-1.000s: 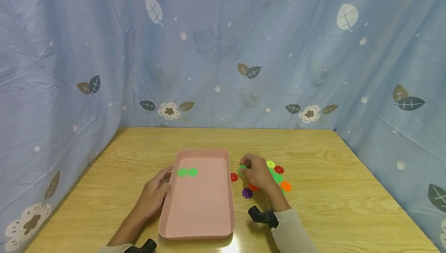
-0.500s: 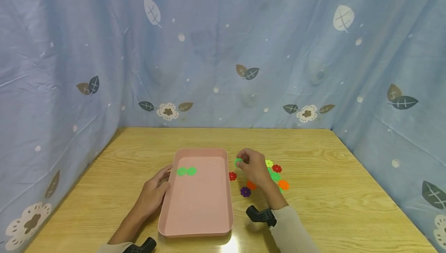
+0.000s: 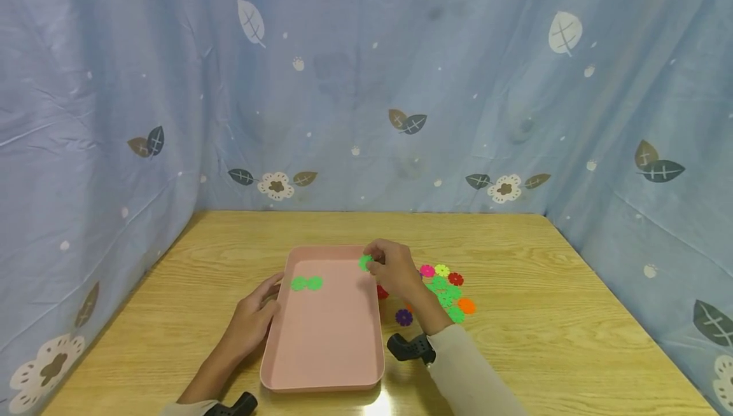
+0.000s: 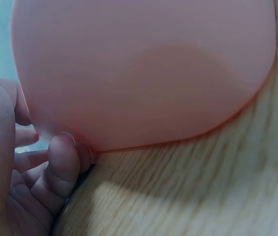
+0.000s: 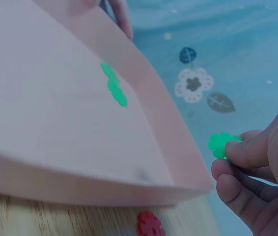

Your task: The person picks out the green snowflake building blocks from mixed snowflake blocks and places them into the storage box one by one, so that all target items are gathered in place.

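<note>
My right hand point(image 3: 394, 270) pinches a green snowflake building disc point(image 5: 221, 143) between thumb and fingers, over the far right corner of the pink tray point(image 3: 323, 339). Inside that tray, close to its far left corner, a pair of green snowflake discs point(image 3: 307, 284) lies side by side, edges meeting. My left hand point(image 3: 252, 320) rests against the tray's left side, fingertips right at the rim. In the left wrist view, the left thumb point(image 4: 63, 157) sits at the tray's edge, and the other fingers are partly hidden behind it.
Right of the tray lies a loose group of snowflake discs in several colours, among them a purple disc point(image 3: 403, 317), an orange disc point(image 3: 466, 306) and a yellow disc point(image 3: 441, 270). One red disc point(image 5: 150, 224) is close beside the tray. A blue curtain point(image 3: 355, 85) surrounds the wooden table point(image 3: 544, 314).
My right hand has lifted the green disc off the table and carried it left, from beside the group to above the tray's corner. The left hand and the tray have stayed put.
</note>
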The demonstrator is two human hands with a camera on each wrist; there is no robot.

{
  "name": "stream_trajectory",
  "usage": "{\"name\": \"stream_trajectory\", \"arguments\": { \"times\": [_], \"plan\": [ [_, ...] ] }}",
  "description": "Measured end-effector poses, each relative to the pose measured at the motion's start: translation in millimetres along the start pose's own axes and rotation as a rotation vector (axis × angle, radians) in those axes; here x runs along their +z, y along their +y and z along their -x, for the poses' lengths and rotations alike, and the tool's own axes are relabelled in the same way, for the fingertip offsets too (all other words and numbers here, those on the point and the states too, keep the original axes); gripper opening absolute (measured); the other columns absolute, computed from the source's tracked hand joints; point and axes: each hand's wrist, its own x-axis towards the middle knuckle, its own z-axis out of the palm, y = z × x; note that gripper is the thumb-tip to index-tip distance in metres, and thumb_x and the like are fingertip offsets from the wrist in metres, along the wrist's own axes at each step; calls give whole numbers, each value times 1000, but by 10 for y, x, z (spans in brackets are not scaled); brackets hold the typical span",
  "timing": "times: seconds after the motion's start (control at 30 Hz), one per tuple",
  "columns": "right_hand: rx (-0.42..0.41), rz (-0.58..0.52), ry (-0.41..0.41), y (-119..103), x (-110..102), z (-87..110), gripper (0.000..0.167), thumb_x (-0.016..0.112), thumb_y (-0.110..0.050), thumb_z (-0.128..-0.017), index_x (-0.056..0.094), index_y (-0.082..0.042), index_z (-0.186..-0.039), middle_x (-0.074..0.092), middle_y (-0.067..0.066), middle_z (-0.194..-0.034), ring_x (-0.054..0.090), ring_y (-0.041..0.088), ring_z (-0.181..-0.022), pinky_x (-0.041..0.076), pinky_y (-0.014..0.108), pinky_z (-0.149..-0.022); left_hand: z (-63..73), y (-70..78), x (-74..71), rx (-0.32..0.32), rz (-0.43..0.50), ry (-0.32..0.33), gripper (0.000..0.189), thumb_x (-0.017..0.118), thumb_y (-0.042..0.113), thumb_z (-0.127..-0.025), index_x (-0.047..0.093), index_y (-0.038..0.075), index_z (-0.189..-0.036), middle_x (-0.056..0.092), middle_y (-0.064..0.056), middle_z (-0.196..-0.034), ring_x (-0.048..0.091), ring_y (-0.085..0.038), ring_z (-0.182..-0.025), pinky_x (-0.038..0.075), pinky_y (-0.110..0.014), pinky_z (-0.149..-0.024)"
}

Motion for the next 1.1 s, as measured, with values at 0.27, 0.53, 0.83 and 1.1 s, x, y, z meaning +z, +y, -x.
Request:
{"name": "stream_trajectory", "arguments": {
  "times": [0.27,0.53,0.83,1.1],
  "plan": [
    [-70,102,-60,-91,124,-130,19,66,2,-93,70,2,-111,68,10,-97,65,17,-79,57,28,-68,7,-2,-4,4,21,-11,56,44,10,-98,41,10,-154,55,-26,-143,60,-46,-123,58,-47,-92],
    [-39,82,-129,-141,262,-205,18,65,2,-93,70,3,-110,67,11,-96,66,18,-78,57,28,-67,19,-2,-5,11,36,-19,56,44,10,-98,41,9,-154,54,-27,-143,61,-46,-123,59,-42,-90],
    [-1,143,-181,-115,452,-266,16,65,2,-92,71,-5,-105,65,6,-95,59,19,-87,53,30,-70,23,9,12,-7,37,-15,57,44,9,-98,40,9,-155,55,-26,-143,63,-43,-120,60,-35,-83],
    [17,246,-203,-179,530,-350,14,70,0,-87,74,-8,-98,67,2,-91,58,21,-92,51,38,-85,22,15,11,1,18,-9,57,44,9,-98,40,10,-155,55,-25,-143,62,-44,-121,60,-37,-85]
  ]
}}
